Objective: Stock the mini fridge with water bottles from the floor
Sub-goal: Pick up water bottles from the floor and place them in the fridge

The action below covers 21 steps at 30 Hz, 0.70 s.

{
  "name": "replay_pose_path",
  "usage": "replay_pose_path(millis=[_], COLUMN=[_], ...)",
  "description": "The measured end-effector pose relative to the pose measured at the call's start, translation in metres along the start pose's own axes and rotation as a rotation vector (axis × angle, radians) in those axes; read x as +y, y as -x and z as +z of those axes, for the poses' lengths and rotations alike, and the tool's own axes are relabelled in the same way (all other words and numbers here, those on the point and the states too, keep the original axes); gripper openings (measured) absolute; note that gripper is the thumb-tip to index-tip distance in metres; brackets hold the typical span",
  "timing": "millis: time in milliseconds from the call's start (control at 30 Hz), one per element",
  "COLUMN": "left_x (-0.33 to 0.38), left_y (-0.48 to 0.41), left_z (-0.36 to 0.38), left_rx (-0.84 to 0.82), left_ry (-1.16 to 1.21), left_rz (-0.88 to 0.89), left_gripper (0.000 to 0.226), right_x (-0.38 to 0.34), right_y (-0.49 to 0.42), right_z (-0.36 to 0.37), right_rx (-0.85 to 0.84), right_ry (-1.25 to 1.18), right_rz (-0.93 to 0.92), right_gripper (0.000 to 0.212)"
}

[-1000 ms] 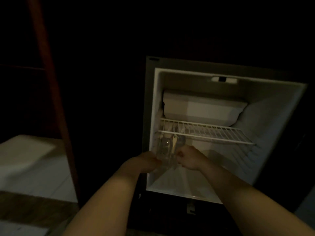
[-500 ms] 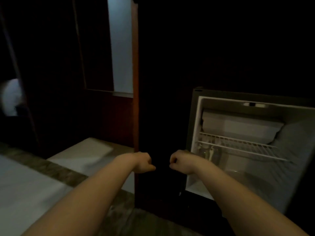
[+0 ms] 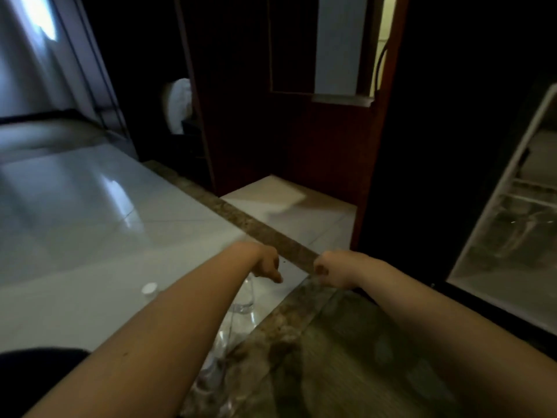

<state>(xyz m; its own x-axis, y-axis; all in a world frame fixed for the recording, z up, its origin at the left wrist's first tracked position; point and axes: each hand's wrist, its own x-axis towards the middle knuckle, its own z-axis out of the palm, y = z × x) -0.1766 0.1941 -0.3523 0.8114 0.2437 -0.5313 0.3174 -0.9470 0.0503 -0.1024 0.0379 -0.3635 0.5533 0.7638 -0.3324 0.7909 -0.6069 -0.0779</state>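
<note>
Clear water bottles (image 3: 243,300) stand on the floor under my left forearm, and the white cap (image 3: 149,288) of one shows left of that arm. My left hand (image 3: 267,263) hovers just above them with its fingers curled, holding nothing. My right hand (image 3: 331,270) is a fist beside it, also holding nothing. The open mini fridge (image 3: 494,203) is at the right edge of the view. Under its wire shelf, clear bottles (image 3: 512,236) show dimly.
Glossy white floor tiles (image 3: 90,212) spread to the left, crossed by a brown stone strip (image 3: 265,233). A dark wooden cabinet (image 3: 301,140) stands ahead, with a red-brown post (image 3: 373,164) next to the fridge. The room is dim.
Both hands have come out of the fridge, leaving the bottles inside. My view has swung left and down, so the fridge has slid to the right edge and the floor bottles have come into sight.
</note>
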Motion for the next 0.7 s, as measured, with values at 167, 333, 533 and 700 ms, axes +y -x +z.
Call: replay_pose_path(millis=[167,333,533,700], left_x=[-0.057,-0.106,-0.147,-0.163], left_y=[-0.003,-0.009,-0.024,-0.039], left_z=[0.032,0.05,0.067,0.079], left_rx=[-0.052,0.009,0.079,0.068], left_ry=[-0.002,0.059,0.165,0.208], left_rz=[-0.138,-0.259,-0.339,-0.333], left_gripper=[0.054,0.06,0.077,0.074], right_x=[-0.037,-0.065,-0.088,-0.106], right_y=[-0.022,-0.044,-0.075,-0.106], right_z=[0.04,0.07,0.082,0.096], right_rx=[-0.124,-0.212,-0.257,-0.279], right_ry=[0.081,0.055,0.036,-0.055], right_rz=[-0.079,-0.102,-0.102,-0.108], right_gripper=[0.025,0.028,0.035,0.047])
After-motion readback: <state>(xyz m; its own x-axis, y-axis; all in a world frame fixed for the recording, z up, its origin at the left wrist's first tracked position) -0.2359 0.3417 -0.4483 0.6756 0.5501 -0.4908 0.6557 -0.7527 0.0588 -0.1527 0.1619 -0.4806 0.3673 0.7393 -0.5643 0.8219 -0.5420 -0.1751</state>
